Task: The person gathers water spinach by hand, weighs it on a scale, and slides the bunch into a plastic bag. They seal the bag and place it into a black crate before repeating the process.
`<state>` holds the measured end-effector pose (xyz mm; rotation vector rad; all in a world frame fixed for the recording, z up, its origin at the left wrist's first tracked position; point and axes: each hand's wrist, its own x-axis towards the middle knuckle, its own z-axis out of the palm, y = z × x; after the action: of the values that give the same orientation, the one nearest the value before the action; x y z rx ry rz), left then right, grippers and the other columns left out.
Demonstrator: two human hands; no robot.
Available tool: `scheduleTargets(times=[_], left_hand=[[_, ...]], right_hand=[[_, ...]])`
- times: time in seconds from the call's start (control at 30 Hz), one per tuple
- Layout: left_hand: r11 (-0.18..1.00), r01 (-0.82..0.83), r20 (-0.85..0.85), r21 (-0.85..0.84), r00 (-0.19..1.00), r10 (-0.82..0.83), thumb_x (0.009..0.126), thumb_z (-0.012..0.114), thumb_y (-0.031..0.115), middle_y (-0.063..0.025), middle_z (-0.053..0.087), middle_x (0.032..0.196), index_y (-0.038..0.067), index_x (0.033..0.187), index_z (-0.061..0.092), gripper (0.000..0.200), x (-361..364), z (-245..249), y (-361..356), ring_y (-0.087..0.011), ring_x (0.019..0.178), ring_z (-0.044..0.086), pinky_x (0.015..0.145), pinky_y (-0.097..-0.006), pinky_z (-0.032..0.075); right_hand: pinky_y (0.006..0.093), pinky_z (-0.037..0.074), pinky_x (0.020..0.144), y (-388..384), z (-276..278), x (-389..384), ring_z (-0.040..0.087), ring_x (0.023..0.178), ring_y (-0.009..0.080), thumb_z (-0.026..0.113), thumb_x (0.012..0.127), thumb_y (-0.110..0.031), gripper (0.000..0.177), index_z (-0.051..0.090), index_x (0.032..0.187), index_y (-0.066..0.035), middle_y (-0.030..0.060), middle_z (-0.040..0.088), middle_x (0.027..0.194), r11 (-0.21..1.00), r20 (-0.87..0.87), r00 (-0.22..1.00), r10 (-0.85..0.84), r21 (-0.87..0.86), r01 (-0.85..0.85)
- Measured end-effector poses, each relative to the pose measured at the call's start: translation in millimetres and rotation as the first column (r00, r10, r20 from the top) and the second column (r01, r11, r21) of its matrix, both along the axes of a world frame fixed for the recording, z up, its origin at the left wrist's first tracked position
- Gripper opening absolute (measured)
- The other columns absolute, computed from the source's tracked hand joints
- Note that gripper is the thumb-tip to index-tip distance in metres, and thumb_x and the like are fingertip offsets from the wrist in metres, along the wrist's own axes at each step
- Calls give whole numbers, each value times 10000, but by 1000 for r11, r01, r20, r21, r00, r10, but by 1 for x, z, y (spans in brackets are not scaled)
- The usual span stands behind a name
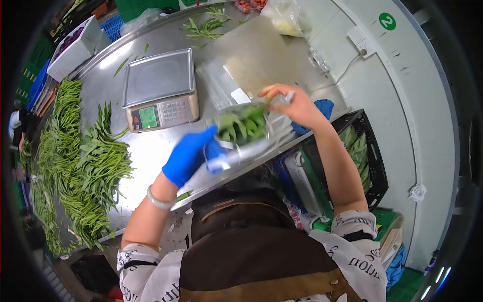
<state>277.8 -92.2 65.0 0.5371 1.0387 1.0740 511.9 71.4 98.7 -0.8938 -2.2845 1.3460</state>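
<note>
The gloved left hand (188, 157) grips one end of a clear bag of green leaves (242, 127); the bare right hand (298, 106) is at its opposite end, the fingers blurred. Beyond the left hand, a weighing scale (159, 80) stands on the steel table (147, 163). Bunched greens (78, 166) lie farther left; a black crate (378, 176) holds leaves at right.

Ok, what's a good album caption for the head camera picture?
Blue-gloved left hand and bare right hand handle bagged leafy greens near a scale.

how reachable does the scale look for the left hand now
Probably yes: the gloved left hand is near the scale with nothing visible between them, though it seems busy with the bag of greens.
</note>
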Motion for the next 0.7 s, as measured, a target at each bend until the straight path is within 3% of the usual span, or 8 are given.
scheduleTargets(times=[0.1,0.17,0.27,0.3,0.43,0.5,0.57,0.7], left_hand=[[898,-430,201,95,891,406,969,473,298,-112,621,790,1,906,592,326,-22,4,32,-165,716,574,678,-275,468],[877,-458,235,147,877,419,972,465,273,-103,625,794,7,892,601,310,-28,22,28,-171,699,573,678,-270,462],[845,-427,-155,322,857,492,964,441,246,-77,609,749,-13,938,613,312,15,26,-30,-127,693,576,635,-261,455],[873,-53,-660,484,633,405,937,424,200,-79,601,717,-19,888,606,289,8,-23,-61,-123,643,567,614,-248,445],[898,-422,-286,-124,882,375,902,558,201,-68,631,705,-15,772,632,262,110,-103,-137,-144,649,603,602,-261,453],[861,-265,-176,-434,962,207,890,616,241,-82,660,767,-32,842,653,279,132,-183,-173,-165,698,632,639,-260,471],[858,-257,-251,-445,955,156,897,606,258,-98,676,809,-37,881,662,301,153,-257,-203,-185,735,645,705,-266,484],[861,-223,-152,-456,973,172,917,574,290,-142,676,978,-37,1011,652,350,164,-254,-208,-210,897,641,871,-310,469]], right_hand=[[341,433,897,25,-15,-8,579,985,209,663,734,-15,197,666,931,3,100,649,1015,963,-49,963,-267,-47,265],[344,444,861,9,-6,-5,582,970,222,674,725,-22,165,671,888,4,109,653,986,973,-336,914,-229,-60,221],[351,446,846,-21,-9,38,582,962,242,694,699,-23,166,679,863,-1,116,654,968,970,-491,869,54,232,71],[354,444,847,-31,-13,56,581,962,249,702,688,-21,175,682,861,-4,117,653,966,923,-477,858,191,384,8],[380,428,887,-111,-122,120,546,1029,277,727,671,-64,143,711,813,-51,96,644,1033,954,-341,939,-49,263,145],[359,419,908,-146,-191,149,505,1095,271,730,670,-76,152,726,822,-76,71,639,1083,963,-96,989,-116,232,136],[346,413,922,-178,-252,177,487,1122,267,702,705,-55,187,731,885,-95,67,632,1122,985,93,990,-103,149,89],[348,435,887,-188,-262,194,545,1017,264,673,728,-33,197,721,913,-81,70,637,1104,980,88,977,-196,33,194]])
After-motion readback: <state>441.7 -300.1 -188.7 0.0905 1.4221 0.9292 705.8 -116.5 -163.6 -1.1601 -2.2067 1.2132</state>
